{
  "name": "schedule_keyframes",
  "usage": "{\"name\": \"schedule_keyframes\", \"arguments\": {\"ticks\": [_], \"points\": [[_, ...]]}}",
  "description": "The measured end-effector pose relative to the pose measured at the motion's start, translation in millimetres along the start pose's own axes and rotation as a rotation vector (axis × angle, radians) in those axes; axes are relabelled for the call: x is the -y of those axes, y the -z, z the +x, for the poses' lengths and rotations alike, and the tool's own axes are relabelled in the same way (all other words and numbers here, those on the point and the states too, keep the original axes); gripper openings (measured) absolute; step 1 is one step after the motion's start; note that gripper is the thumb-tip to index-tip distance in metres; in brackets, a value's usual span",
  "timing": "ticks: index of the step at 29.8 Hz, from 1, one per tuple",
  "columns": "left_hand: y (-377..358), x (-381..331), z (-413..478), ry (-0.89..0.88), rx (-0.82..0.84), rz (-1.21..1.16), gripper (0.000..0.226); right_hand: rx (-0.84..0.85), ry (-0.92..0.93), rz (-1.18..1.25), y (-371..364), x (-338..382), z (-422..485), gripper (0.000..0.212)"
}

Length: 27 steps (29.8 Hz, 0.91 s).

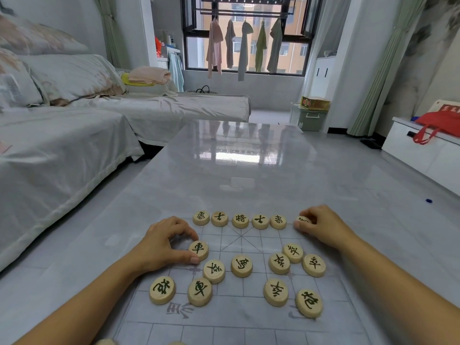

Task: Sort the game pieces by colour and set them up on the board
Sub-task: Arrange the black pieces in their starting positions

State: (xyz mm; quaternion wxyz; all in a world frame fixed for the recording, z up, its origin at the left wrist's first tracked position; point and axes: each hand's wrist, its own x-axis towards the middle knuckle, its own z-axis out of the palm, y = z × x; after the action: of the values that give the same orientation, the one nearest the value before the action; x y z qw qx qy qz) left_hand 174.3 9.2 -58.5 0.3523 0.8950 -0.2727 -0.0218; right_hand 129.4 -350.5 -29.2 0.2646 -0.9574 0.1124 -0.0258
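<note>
A bright living room, with a covered sofa (62, 135) along the left of the frame and clothes (245, 49) hanging at the window (296, 58) at the top, surrounds a glossy grey worktop (249, 155) in the centre. On its near end, in the lower middle of the frame, lies a pale lined board (240, 297). Five wooden discs with dark characters form a back row (240, 220) along the board's far edge. At the right end of that line the right hand (321, 224) curls its fingers round a sixth disc (302, 219), just beside the last of the row. The left hand (161, 245), at the board's left side, pinches a chariot disc (199, 249) between thumb and forefinger. Nine loose discs (242, 265), all dark-lettered, lie scattered across the board lower in the frame.
</note>
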Motion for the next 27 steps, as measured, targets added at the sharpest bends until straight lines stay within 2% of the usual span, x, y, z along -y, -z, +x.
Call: {"name": "schedule_keyframes", "arguments": {"ticks": [2, 4, 8, 15, 24, 27], "points": [[0.0, -0.2, 0.3, -0.004, -0.001, 0.000, 0.070, 0.073, 0.007, 0.067, 2.3, -3.5, -2.7, 0.056], [0.2, -0.9, 0.7, -0.004, 0.007, 0.000, 0.071, 0.078, 0.027, 0.053, 3.7, -4.7, -3.2, 0.060], [0.6, -2.5, -0.3, 0.000, 0.001, -0.016, 0.072, 0.003, 0.114, 0.056, -4.4, -3.3, -1.2, 0.048], [1.5, -5.9, -2.0, 0.019, 0.003, -0.031, 0.071, -0.134, 0.125, 0.092, -17.1, -6.1, -1.6, 0.039], [2.9, -6.5, -4.2, 0.011, 0.066, 0.037, 0.070, -0.149, 0.133, 0.098, -19.2, -7.4, -4.8, 0.045], [3.6, -8.9, -5.0, 0.022, 0.053, 0.015, 0.068, -0.136, 0.159, 0.094, -19.4, -8.4, -5.7, 0.039]]}}
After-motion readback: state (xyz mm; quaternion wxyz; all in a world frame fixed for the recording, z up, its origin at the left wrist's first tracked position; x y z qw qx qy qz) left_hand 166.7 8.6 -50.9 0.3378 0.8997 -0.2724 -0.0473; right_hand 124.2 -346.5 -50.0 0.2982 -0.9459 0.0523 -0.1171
